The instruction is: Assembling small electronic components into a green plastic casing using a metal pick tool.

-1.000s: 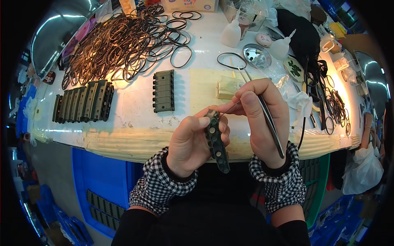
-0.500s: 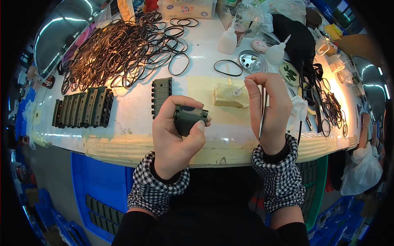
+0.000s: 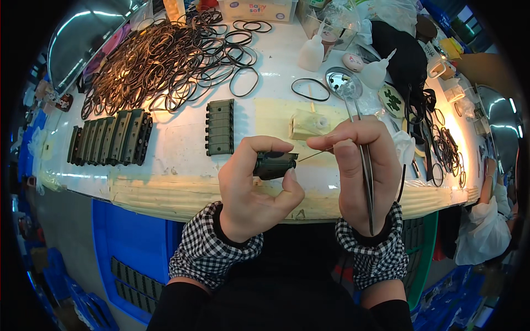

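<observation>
My left hand (image 3: 251,190) pinches a small dark green ribbed plastic part (image 3: 274,167) between thumb and fingers, above the table's near edge. In my right hand (image 3: 381,160), thumb and forefinger close on a thin needle-like rod (image 3: 316,156). The rod's tip points left and down, close to the right end of the green part; whether it touches, I cannot tell. A pair of metal tweezers (image 3: 369,190) also lies across the right palm. Just beyond my hands sits a block wrapped in yellowish tape (image 3: 301,130), with a small clear patch on top.
Several green ribbed parts stand in a row (image 3: 110,138) at left, beside another ribbed group (image 3: 220,127). A heap of black loops (image 3: 149,60) covers the back left. White squeeze bottles (image 3: 312,54) and a round metal dish (image 3: 342,81) stand at the back. A blue tray (image 3: 132,231) sits below.
My right hand has brought the rod from the taped block toward the green part. The left hand has shifted slightly right and turned the part.
</observation>
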Demonstrator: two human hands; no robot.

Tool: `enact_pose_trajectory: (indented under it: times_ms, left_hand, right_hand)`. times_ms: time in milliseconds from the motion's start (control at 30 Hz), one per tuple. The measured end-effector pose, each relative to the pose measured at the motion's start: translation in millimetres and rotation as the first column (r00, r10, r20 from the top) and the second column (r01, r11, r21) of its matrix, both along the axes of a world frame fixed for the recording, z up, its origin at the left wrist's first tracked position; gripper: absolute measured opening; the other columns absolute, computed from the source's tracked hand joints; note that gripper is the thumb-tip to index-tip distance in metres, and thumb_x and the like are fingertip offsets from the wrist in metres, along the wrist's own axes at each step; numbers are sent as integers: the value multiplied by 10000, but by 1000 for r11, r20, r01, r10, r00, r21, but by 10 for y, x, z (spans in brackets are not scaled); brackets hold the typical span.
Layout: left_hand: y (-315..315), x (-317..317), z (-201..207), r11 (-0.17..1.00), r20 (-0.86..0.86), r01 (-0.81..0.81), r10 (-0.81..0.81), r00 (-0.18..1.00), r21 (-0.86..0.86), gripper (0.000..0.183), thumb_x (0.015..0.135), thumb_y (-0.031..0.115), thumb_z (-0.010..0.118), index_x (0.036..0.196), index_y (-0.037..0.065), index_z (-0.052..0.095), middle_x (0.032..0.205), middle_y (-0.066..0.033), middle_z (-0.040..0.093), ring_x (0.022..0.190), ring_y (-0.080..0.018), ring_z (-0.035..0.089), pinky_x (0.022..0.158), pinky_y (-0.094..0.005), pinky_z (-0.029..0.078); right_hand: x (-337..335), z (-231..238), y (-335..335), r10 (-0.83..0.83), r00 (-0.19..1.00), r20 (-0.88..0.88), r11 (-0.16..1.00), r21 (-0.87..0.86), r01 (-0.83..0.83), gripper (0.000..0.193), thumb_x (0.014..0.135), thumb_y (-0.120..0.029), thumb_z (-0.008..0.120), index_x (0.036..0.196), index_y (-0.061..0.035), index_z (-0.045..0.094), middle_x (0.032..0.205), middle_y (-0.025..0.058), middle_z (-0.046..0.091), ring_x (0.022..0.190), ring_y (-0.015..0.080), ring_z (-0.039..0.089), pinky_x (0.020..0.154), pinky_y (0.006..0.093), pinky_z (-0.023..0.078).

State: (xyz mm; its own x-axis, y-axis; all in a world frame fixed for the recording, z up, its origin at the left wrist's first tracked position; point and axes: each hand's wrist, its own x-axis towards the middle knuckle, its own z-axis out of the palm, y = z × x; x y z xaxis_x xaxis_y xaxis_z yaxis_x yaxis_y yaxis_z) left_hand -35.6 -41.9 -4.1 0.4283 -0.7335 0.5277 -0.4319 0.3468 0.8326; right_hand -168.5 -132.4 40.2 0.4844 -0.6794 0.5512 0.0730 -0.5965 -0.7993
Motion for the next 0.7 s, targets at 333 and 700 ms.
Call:
enact_pose_trajectory:
  times_ms: [333, 700]
  left_hand:
    - [-52, -36, -11, 995, 141, -63, 73, 987, -73, 329, 653, -17, 689, 964, 2, 585, 805, -92, 633, 687, -193, 660, 639, -279, 537]
    - [-69, -34, 5, 994, 156, -66, 79, 985, -88, 318, 639, -21, 681, 943, 2, 591, 778, -96, 630, 666, -212, 655, 617, -288, 530]
  right_hand:
    - [24, -92, 16, 14, 1000, 2, 1000, -15, -14, 57, 859, -41, 667, 866, -16, 616, 768, 58, 579, 677, 175, 527, 607, 267, 428]
    - [8, -86, -13, 6, 1000, -30, 993, -115, -10, 70, 838, -20, 680, 861, -16, 614, 754, 58, 572, 660, 179, 521, 583, 272, 425]
